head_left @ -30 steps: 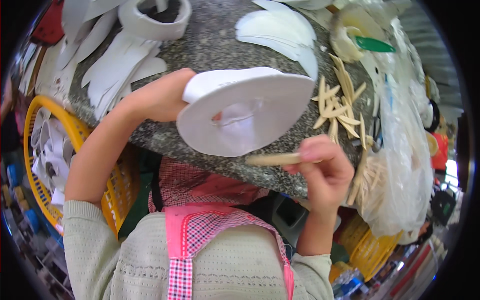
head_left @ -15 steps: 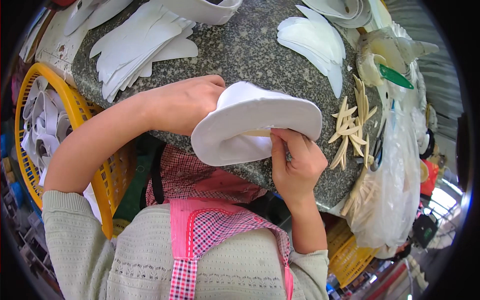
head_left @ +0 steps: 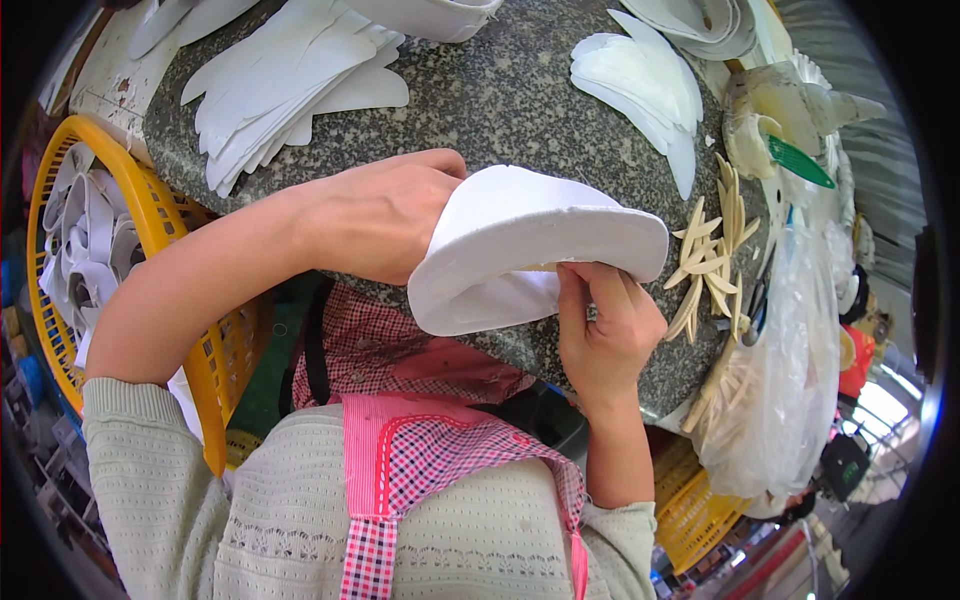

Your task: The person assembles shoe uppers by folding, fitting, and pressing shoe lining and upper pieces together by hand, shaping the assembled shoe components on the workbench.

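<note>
A white sheet piece (head_left: 545, 215), bent into a loop and resembling a shoe upper, is held up over the near edge of the stone tabletop. My left hand (head_left: 395, 220) grips its left side; most of those fingertips are hidden behind it. At the lower right of the loop's opening, my right hand (head_left: 612, 325) is closed, thumb and forefinger pinched together at the inner edge. A sliver of pale beige material shows beside those fingertips, too small to name. Slim pale beige strips (head_left: 705, 265) lie in a loose heap to the right of my right hand.
Flat white cut pieces (head_left: 290, 85) are stacked at the far left, and a smaller stack (head_left: 640, 90) lies far right. A yellow basket (head_left: 150, 200) with white looped pieces stands left. A clear plastic bag (head_left: 790, 360) hangs right, below a green-handled brush (head_left: 800, 160).
Both hands and the white looped piece have shifted slightly to the right in view. The loop has tilted, and less of the beige material inside it shows.
</note>
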Motion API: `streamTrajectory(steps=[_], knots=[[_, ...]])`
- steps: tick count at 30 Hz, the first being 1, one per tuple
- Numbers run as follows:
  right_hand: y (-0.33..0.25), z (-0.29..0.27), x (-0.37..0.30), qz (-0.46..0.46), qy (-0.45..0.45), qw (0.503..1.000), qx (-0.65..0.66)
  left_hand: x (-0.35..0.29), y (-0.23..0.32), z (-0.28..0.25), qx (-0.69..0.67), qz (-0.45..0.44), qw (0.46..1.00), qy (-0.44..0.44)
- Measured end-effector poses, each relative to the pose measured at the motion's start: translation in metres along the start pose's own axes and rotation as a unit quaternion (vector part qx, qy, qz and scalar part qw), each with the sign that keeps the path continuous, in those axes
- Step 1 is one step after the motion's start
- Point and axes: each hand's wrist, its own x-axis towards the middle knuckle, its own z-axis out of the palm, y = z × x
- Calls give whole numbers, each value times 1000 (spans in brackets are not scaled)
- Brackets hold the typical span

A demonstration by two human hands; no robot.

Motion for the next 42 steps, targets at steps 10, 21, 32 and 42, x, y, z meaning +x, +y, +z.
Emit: streamTrajectory(steps=[10, 21, 32, 42], knots=[[10, 13, -3, -71, 49, 992, -95, 7, 4, 4, 14, -14, 1000, -8], [3, 13, 4, -29, -8, 985, -172, 18, 15, 3, 0, 14, 996, 91], [24, 12, -2, 135, 42, 990, 16, 38, 18, -6, -10, -55, 998, -2], [27, 13, 10, 142, -15, 990, 1, 49, 17, -13, 2, -70, 996, -51]])
